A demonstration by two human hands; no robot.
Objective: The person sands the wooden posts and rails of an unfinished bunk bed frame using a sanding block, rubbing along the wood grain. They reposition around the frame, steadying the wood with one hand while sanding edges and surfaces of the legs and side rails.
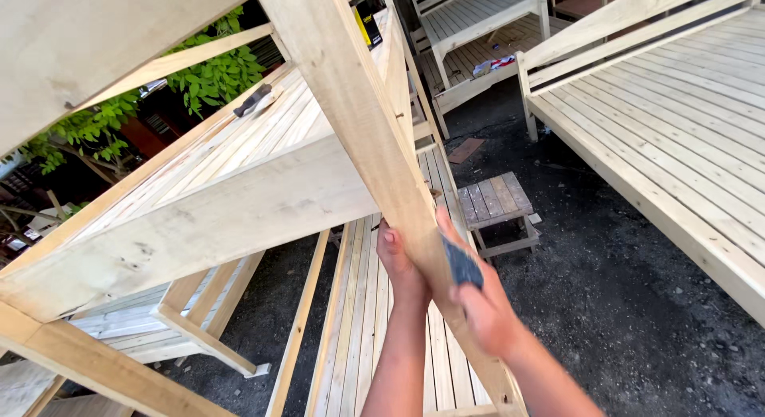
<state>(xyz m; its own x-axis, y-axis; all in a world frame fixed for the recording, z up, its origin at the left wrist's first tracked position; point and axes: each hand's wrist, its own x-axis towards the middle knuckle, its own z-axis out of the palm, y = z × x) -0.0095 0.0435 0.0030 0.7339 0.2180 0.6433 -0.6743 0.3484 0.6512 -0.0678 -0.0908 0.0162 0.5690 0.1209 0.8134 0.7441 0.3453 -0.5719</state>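
— What's closest to you there?

— The pale timber post [374, 130] of this bed frame, slanting right past my face. I'm steadying it with my left hand [401, 267], fingers flat and loosely wrapped against its near side. My right hand [478, 305] is closed around a small dark sanding block [462, 261], pressing it onto the post's edge just beside the left.

— What's worrying you?

— My hands are almost touching. If the block is skidding off that narrow edge, I'm scraping my own left knuckles, or picking up a splinter from the raw wood.

— And the frame?

— It's standing tilted over a slatted bed base [374, 321] on the dirt. Leaning too hard could be shifting it. The dark tool [253, 100] lying up on the slats [239, 138] could slide down too.

— Anything underfoot?

— A small wooden stool [496, 203] nearby; I could be tripping on it.
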